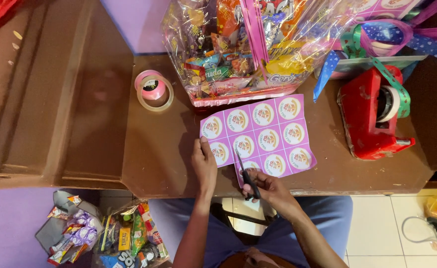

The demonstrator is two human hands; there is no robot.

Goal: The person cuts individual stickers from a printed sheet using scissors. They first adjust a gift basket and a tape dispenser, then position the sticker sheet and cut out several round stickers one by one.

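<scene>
A purple sheet of round stickers (268, 133) lies on the brown table (154, 154). My left hand (204, 164) pins the sheet's lower left corner with its fingers. My right hand (270, 187) grips black-handled scissors (244, 171) whose blades point up into the sheet's bottom edge, between two columns of stickers.
A cellophane-wrapped snack hamper (243, 44) stands behind the sheet. A roll of clear tape with a pink ribbon spool (154, 90) lies at the left. A red tape dispenser (374, 114) sits at the right, ribbons (377, 37) above it. Snack packets (104, 235) lie on the floor.
</scene>
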